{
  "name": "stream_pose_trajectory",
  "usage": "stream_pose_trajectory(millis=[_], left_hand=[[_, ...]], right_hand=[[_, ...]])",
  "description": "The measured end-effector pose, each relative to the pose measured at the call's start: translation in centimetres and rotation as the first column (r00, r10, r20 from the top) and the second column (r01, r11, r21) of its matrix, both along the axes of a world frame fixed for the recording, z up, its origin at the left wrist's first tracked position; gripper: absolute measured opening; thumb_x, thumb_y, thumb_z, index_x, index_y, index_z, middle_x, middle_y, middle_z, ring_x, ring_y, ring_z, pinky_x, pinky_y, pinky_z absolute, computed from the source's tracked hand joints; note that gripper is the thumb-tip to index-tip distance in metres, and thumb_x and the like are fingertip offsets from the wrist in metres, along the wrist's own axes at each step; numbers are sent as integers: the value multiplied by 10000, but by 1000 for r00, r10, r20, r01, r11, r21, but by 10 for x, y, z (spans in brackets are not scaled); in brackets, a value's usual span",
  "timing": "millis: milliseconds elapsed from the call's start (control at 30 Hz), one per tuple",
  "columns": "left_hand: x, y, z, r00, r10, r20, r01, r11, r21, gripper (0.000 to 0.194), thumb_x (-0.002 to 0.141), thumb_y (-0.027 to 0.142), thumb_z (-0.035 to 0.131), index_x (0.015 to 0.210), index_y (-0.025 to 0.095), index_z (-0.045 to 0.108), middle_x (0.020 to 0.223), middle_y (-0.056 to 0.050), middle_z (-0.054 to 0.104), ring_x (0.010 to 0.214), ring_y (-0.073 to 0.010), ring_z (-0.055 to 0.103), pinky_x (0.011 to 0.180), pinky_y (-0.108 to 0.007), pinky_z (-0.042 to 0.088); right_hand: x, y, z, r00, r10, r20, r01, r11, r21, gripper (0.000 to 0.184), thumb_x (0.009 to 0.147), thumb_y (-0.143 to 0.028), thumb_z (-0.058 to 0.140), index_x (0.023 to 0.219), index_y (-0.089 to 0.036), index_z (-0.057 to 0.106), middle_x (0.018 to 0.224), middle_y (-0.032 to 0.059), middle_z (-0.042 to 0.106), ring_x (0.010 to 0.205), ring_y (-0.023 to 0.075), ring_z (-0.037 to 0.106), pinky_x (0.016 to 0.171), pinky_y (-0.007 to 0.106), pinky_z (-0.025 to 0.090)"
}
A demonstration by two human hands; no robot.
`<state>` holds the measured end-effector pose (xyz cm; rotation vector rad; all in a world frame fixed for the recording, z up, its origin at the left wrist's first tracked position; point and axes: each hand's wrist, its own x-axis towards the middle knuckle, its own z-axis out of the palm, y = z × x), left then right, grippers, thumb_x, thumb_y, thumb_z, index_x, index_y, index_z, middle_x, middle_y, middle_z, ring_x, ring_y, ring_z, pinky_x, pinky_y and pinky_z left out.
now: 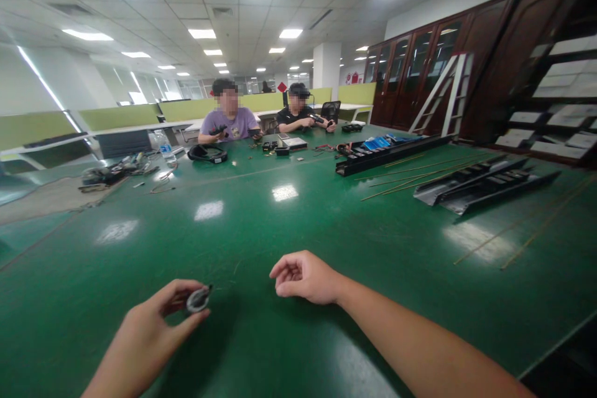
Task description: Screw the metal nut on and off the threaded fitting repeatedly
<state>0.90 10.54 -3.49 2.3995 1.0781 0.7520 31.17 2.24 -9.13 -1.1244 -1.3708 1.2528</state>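
My left hand (156, 329) is closed around a small round piece (198, 300) with a pale grey rim and a darker middle. A short dark tip sticks out at its upper right. Thumb and fingers grip it from the sides, above the green table (252, 348); its exact kind is too blurred to tell. To the right, my right hand (305, 277) hovers over the table with loosely curled fingers. A gap shows between its thumb and fingertips, with nothing held there. The two hands are apart.
Black metal channels (485, 183) and thin brass-coloured rods (396, 186) lie at the right. Further back is a long black channel (387, 155) with blue parts. A bottle (164, 148), headset-like band (208, 153) and cable pile (112, 172) lie far left. Two people sit opposite, handling dark devices.
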Motion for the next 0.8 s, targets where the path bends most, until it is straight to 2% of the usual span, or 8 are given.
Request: stream_pose_trajectory(millis=[33, 100, 200, 333, 433, 533, 600, 800], left_hand=[[19, 0, -1, 998, -59, -33, 57, 997, -53, 332, 770, 454, 735, 1023, 244, 691, 929, -10, 739, 824, -212, 715, 757, -298, 602], [52, -5, -8, 990, -137, -44, 134, 989, -55, 285, 807, 381, 710, 1064, 262, 680, 982, -10, 725, 862, -204, 697, 799, -313, 584], [76, -15, -25, 974, -228, 3, 228, 974, -11, 258, 853, 316, 669, 1109, 280, 661, 1022, -14, 704, 922, -191, 674, 841, -305, 562], [72, -21, -46, 952, -304, 35, 303, 953, 17, 284, 876, 297, 654, 1159, 317, 634, 1091, -6, 689, 993, -179, 663, 877, -275, 550], [64, -19, -54, 969, -242, 42, 240, 970, 40, 361, 841, 309, 699, 1189, 324, 606, 1106, 4, 695, 998, -187, 672, 893, -279, 549], [63, -18, -54, 979, -202, 29, 201, 979, 38, 298, 828, 313, 708, 1113, 291, 626, 1042, -2, 709, 946, -194, 686, 839, -272, 559], [64, -19, -52, 975, -222, 27, 221, 975, 33, 229, 840, 304, 691, 1060, 273, 635, 997, -9, 707, 915, -192, 685, 802, -264, 558], [65, -23, -51, 956, -288, 62, 286, 957, 50, 220, 868, 285, 666, 1082, 279, 614, 1009, -6, 688, 929, -169, 666, 818, -246, 542]], right_hand=[[2, 0, -1, 994, -59, 88, 55, 997, 49, 296, 682, -135, 743, 970, -122, 675, 824, 36, 685, 693, 114, 601, 657, 240, 461], [4, 0, -2, 963, -147, 225, 115, 982, 148, 297, 694, -47, 642, 978, -133, 659, 835, 30, 685, 659, 99, 573, 592, 209, 427], [2, -3, -3, 930, -168, 326, 90, 966, 240, 393, 685, -15, 586, 1051, -153, 633, 892, 28, 687, 667, 99, 572, 581, 201, 422], [-5, -8, 0, 880, -172, 442, 34, 952, 304, 480, 652, -121, 710, 1120, -192, 628, 961, 22, 681, 762, 142, 609, 682, 245, 465], [-9, -9, 2, 832, -185, 523, -1, 942, 336, 448, 635, -233, 792, 1066, -198, 676, 921, 23, 675, 795, 168, 615, 750, 278, 470], [-12, -11, 3, 806, -206, 555, -5, 935, 355, 423, 643, -318, 815, 1035, -203, 705, 890, 28, 672, 811, 182, 615, 759, 285, 463], [-14, -12, 4, 804, -220, 553, 4, 931, 364, 401, 663, -323, 804, 1034, -204, 710, 900, 32, 676, 820, 183, 615, 756, 281, 458], [-16, -14, 5, 814, -218, 538, -5, 924, 383, 325, 706, -286, 766, 1014, -198, 717, 874, 28, 673, 788, 166, 611, 740, 262, 455]])
